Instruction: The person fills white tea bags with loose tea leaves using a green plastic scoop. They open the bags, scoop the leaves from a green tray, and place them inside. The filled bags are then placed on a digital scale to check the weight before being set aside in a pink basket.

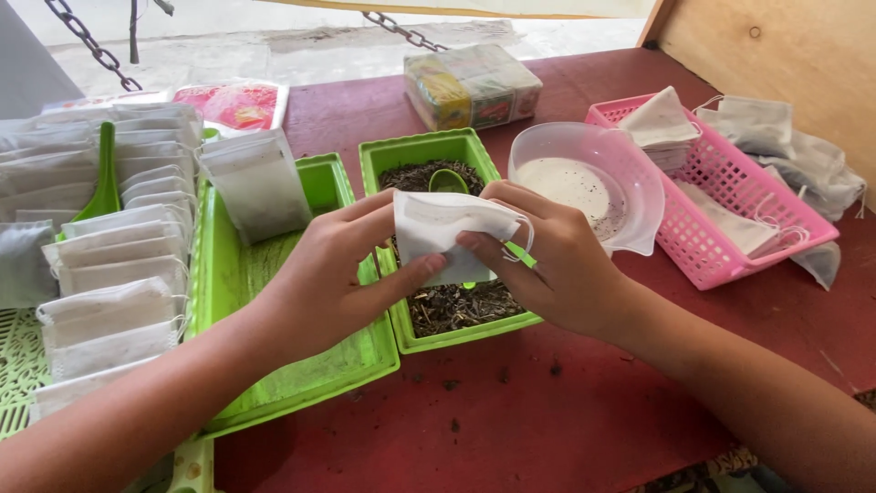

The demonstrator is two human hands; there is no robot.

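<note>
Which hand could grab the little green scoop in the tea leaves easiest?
Probably the right hand. It sits right beside the green scoop in the tea tray, pinching only the white pouch by its top edge. The left hand grips the pouch from below, farther off.

Dark red desk (584, 411), speckled with crumbs in the lower middle. Wide shallow green plastic tray (301, 365) at centre left, one white paper pouch (258, 183) leaning at its far end. Rows of filled white pouches (119, 265) standing at far left, a green plastic spoon (105, 178) among them. Clear round plastic bowl (589, 183) right of centre, pale residue inside. Pink plastic basket (721, 256) at right, holding stacked empty white drawstring bags (659, 123). Loose grey-white bags (803, 155) beyond it. Wrapped block of colourful packets (473, 84) at top centre. Metal chains (87, 41) at upper left.
</note>
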